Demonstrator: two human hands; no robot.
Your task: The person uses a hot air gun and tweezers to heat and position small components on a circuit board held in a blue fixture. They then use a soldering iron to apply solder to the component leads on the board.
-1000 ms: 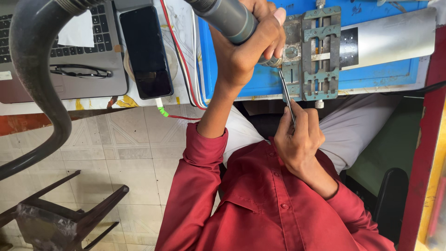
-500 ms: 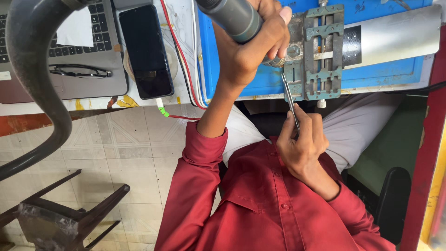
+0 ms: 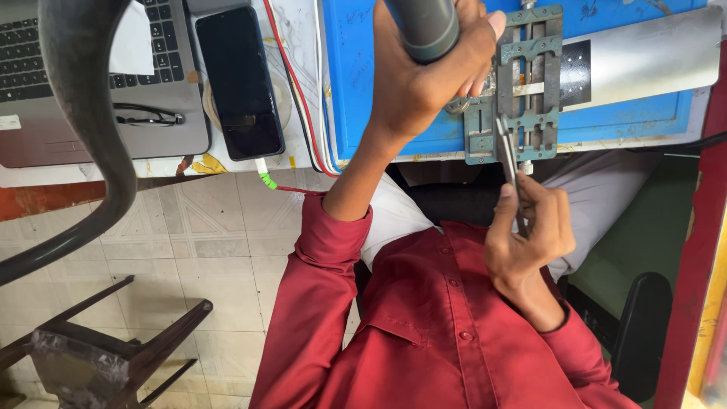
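My left hand (image 3: 420,87) is wrapped around a grey cylindrical tool handle (image 3: 425,26), held over a grey-green metal clamping fixture (image 3: 530,83). The fixture lies on a blue mat (image 3: 363,98) at the table's near edge. A thick dark hose (image 3: 83,121) loops away to the left. My right hand (image 3: 526,235) pinches slim metal tweezers (image 3: 509,163) below the table edge, and their tip rests on the fixture's lower part. What lies under my left fingers is hidden.
A shiny metal plate (image 3: 644,53) lies right of the fixture. A dark phone (image 3: 238,79), a grey laptop (image 3: 98,91) and red wires (image 3: 291,76) sit to the left. A dark stool (image 3: 113,348) stands on the tiled floor, a red post (image 3: 693,227) at right.
The tweezers' tip has slid slightly right across the fixture, and my right hand shifted right with it. My left hand stays on the grey handle, hardly moved.
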